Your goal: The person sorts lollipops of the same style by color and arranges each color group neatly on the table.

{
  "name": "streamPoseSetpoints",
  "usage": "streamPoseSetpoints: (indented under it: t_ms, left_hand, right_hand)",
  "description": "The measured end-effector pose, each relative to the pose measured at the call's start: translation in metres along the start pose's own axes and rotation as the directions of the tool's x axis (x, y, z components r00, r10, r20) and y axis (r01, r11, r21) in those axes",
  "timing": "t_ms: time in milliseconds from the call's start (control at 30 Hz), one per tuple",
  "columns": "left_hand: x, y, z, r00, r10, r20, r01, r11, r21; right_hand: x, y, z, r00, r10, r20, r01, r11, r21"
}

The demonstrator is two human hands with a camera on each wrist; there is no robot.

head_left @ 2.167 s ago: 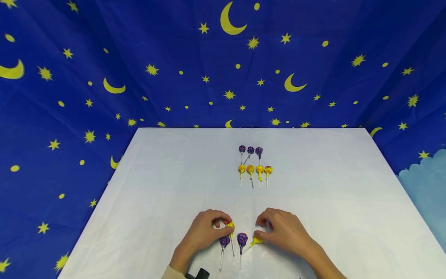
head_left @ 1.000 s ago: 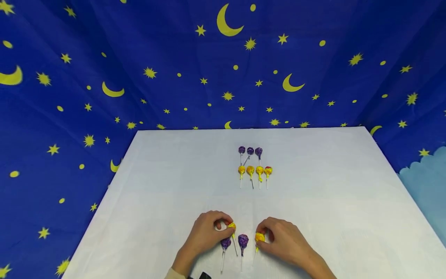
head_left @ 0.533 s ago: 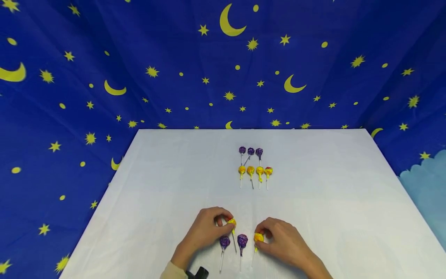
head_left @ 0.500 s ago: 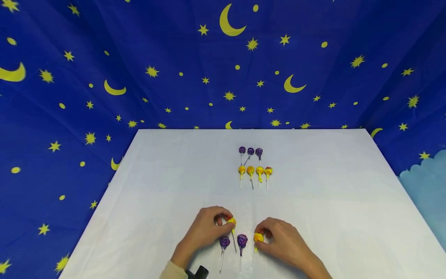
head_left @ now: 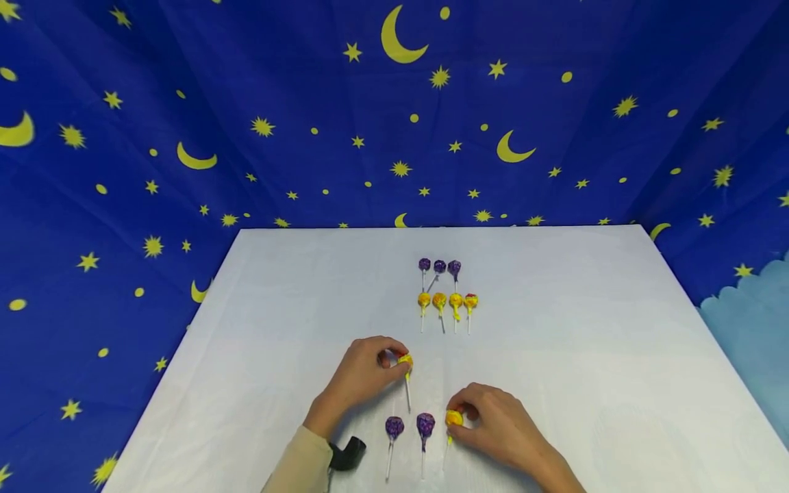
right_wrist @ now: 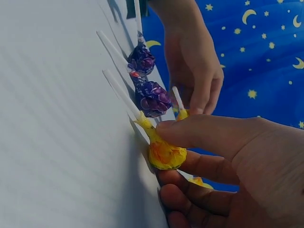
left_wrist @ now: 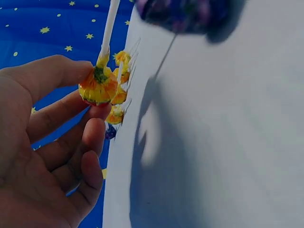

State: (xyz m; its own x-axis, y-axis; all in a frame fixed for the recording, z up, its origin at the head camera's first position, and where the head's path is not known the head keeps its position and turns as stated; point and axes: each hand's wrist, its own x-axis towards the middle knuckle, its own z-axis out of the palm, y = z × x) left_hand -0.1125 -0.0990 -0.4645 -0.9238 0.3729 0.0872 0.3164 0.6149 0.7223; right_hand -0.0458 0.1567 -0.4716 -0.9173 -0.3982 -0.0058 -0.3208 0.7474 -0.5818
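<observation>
My left hand (head_left: 366, 370) pinches the yellow head of a lollipop (left_wrist: 98, 88) between thumb and fingertips, its white stick pointing back toward me in the head view. On the near right, my right hand (head_left: 496, 421) pinches another yellow lollipop (right_wrist: 167, 154) by its wrapped head, the stick toward the near edge. Two purple lollipops, a left one (head_left: 394, 427) and a right one (head_left: 425, 424), lie side by side on the white table, just left of the right hand. In the left wrist view a purple lollipop head (left_wrist: 185, 14) looms large and blurred at the top.
Farther back on the table (head_left: 296, 287) lies a row of several yellow lollipops (head_left: 455, 301), with three purple lollipops (head_left: 440, 266) in a row behind them. A blue cloth (head_left: 308, 82) with yellow moons and stars hangs behind and beside the table.
My left hand has moved forward, away from the near purple lollipops, carrying its yellow lollipop. My right hand earlier turned its yellow lollipop from slanted to nearly straight and now stays in place.
</observation>
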Motion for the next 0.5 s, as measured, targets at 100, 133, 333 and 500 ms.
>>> streamPoseSetpoints:
  t_ms: [100, 133, 333, 500]
  left_hand:
    - [0.008, 0.000, -0.002, 1.000, 0.003, -0.013, -0.003, 1.000, 0.010]
    - [0.010, -0.001, -0.002, 1.000, -0.002, -0.017, 0.002, 1.000, 0.011]
    - [0.019, -0.005, 0.001, 0.997, -0.066, -0.029, 0.066, 0.998, 0.005]
    - [0.029, -0.009, 0.004, 0.995, -0.080, -0.060, 0.081, 0.997, 0.019]
  right_hand:
    - [0.000, 0.000, 0.001, 1.000, 0.002, -0.006, -0.002, 1.000, -0.006]
    - [0.000, 0.000, 0.001, 1.000, 0.000, -0.008, 0.000, 1.000, -0.005]
    - [0.000, 0.000, 0.001, 1.000, 0.005, -0.005, -0.005, 1.000, 0.001]
    - [0.000, -0.001, 0.001, 1.000, 0.020, -0.008, -0.020, 1.000, 0.005]
